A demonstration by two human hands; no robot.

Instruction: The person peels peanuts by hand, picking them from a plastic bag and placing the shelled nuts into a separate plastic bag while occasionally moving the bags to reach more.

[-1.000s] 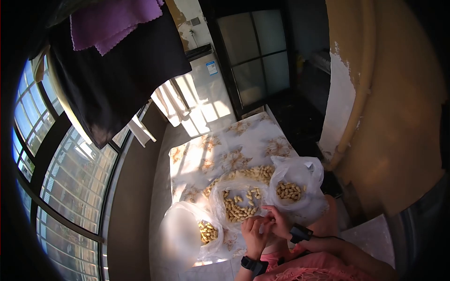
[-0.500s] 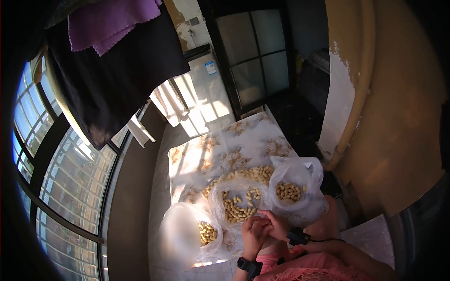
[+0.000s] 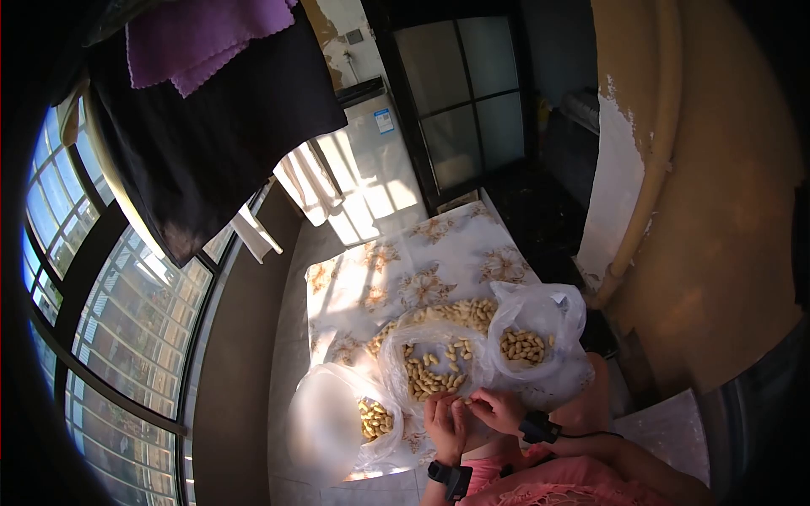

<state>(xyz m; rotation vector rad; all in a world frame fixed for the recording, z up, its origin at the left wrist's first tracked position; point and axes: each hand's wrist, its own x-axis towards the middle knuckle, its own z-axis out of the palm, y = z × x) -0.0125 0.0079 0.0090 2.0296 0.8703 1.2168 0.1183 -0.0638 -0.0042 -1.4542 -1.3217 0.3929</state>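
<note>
Both hands are at the near edge of the table, in front of the middle plastic bag (image 3: 390, 358) of unshelled peanuts (image 3: 430, 379). My left hand (image 3: 445, 422) is closed, fingertips pinched together. My right hand (image 3: 499, 411) is closed too, its fingers pointing left toward the other hand. Between the fingertips is a small pale thing that looks like a peanut, mostly covered by the fingers. To the right stands another clear bag (image 3: 564, 316) with peanuts (image 3: 523, 347) in it. On the left, a third bag (image 3: 337, 375) holds more peanuts (image 3: 374, 419).
A heap of peanuts (image 3: 460, 314) lies behind the middle bag on the flowered tablecloth (image 3: 422, 282). A blurred pale round patch (image 3: 324, 426) covers part of the left bag. Dark cloth (image 3: 228, 126) hangs at upper left by the window (image 3: 139, 312). A pipe (image 3: 654, 169) runs down the right wall.
My hands have moved slightly apart at the fingertips, from being pressed together. My left hand's fingers now point more upward, toward the middle bag. The bags look unchanged.
</note>
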